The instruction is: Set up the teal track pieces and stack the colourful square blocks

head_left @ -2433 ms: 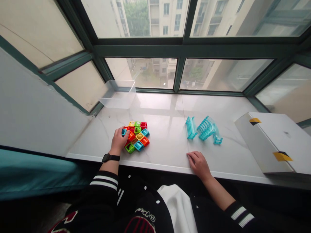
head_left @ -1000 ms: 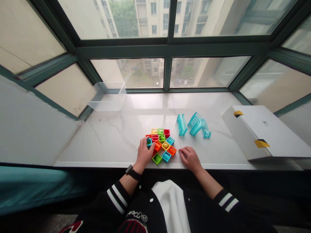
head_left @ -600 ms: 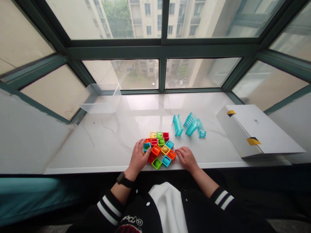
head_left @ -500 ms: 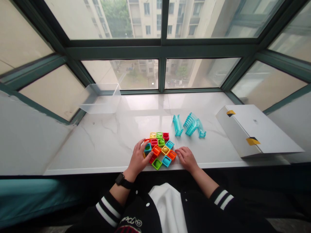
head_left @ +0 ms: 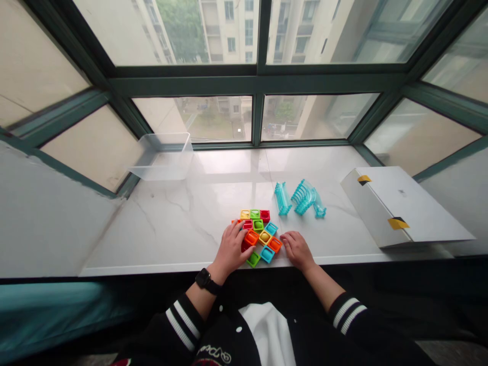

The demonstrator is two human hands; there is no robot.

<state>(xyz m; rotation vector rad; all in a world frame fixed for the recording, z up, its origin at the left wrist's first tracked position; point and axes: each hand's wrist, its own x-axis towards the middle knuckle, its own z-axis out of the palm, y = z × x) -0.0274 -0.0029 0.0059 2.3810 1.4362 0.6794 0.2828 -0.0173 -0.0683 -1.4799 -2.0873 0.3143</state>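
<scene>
Lying at the lower centre of the frame, the flat cluster of glossy, square-rimmed, multicoloured blocks (head_left: 265, 237) looks like light, stiff plastic. Each block would probably slide readily on a polished surface and survive a knock; pinching it across two opposite outer walls seems the surest hold, since the smooth faces may slip. The blocks come in red, orange, yellow, green and blue, with openings on top and rounded forms visible inside several. The far row sits square, while several nearer ones are turned at an angle.

The left hand (head_left: 233, 248) covers the cluster's left side, its thumb and fingers parted around an orange block (head_left: 251, 237). The palm hides what lies beneath, so I cannot tell whether this grip has hold of anything. The right hand (head_left: 298, 250) is half curled, fingertips just beside the cluster's right edge; nothing shows in its grip, though its underside is hidden.

Farther out, right of centre, lie translucent turquoise ribbed pieces (head_left: 282, 199). They share the white, grey-veined windowsill (head_left: 217, 195) with a clear, open plastic tub (head_left: 163, 170) at the left and a large white box (head_left: 412, 201) at the right of the frame.
</scene>
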